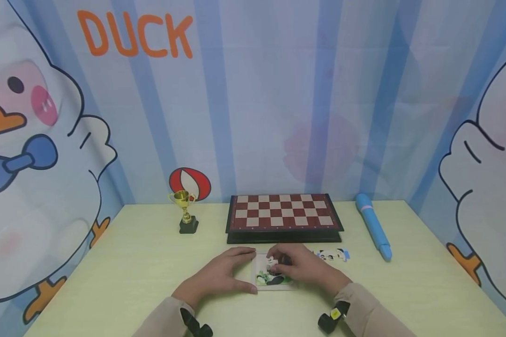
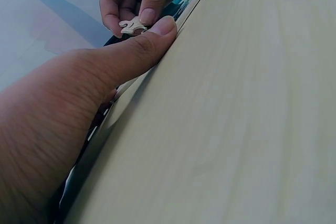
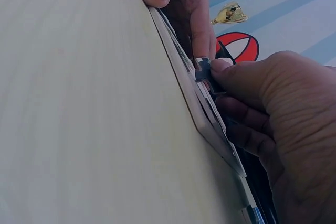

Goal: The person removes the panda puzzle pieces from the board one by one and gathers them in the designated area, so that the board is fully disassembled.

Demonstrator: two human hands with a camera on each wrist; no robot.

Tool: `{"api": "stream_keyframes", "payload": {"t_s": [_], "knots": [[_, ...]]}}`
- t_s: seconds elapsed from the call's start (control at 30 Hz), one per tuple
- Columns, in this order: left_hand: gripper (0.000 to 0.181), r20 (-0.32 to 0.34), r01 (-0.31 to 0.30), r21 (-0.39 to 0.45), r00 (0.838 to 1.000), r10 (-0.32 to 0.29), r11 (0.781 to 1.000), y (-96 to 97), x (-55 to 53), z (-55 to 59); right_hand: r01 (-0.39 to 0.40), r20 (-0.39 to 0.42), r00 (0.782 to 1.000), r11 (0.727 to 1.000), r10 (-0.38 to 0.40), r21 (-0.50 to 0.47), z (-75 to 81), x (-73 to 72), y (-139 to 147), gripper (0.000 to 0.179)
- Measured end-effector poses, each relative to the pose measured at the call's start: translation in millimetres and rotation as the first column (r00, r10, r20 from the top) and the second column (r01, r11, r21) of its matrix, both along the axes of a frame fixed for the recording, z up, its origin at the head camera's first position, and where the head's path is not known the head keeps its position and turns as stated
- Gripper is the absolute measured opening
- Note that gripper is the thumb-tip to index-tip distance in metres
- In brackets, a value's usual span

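A small jigsaw puzzle tray [image 1: 278,288] with a pale border lies on the table, partly covered by both hands. Green shapes and a black-and-white panda picture show inside it. My left hand [image 1: 224,275] rests along its left side, thumb at the near corner and fingers at the far one. Between thumb and fingers, my right hand [image 1: 305,267] pinches a jigsaw piece [image 2: 132,26] just over the tray. The right wrist view shows the piece's knobbed edge, close above the puzzle. Loose jigsaw pieces [image 1: 334,255] with panda faces lie beyond the right hand, partly hidden by it.
Behind the tray stands a red-and-white checkered chessboard box [image 1: 284,215]. A gold trophy cup [image 1: 186,213] on a black base is at the back left. A blue pen-shaped object [image 1: 374,227] lies at the back right. A printed curtain [image 1: 270,93] hangs behind the table.
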State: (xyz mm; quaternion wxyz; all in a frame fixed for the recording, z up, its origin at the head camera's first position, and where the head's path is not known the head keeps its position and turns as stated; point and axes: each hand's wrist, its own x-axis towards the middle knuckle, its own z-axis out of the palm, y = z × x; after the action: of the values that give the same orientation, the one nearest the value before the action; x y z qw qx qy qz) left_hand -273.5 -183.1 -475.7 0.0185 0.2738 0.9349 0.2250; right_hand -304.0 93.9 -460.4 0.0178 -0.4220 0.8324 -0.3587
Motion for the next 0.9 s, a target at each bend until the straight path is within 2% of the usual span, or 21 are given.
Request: {"api": "stream_keyframes", "payload": {"t_s": [0.27, 0.63, 0.9], "knots": [[0.101, -0.004, 0.002, -0.002, 1.000, -0.002, 1.000, -0.1, -0.4, 0.3, -0.055, 0.001, 0.998, 0.995, 0.055, -0.080, 0.4, 0.9, -0.4, 0.025], [0.101, -0.013, 0.003, -0.001, 1.000, -0.003, 1.000, -0.6, -0.7, -2.4, -0.104, -0.035, 0.994, 0.988, 0.100, -0.118, 3.8, 2.9, 1.0, 0.024], [0.101, -0.013, 0.003, 0.003, 1.000, -0.003, 1.000, 0.1, 0.4, -0.6, -0.071, -0.096, 0.994, 0.991, 0.060, -0.116, 1.5, 1.6, 10.2, 0.022]]}}
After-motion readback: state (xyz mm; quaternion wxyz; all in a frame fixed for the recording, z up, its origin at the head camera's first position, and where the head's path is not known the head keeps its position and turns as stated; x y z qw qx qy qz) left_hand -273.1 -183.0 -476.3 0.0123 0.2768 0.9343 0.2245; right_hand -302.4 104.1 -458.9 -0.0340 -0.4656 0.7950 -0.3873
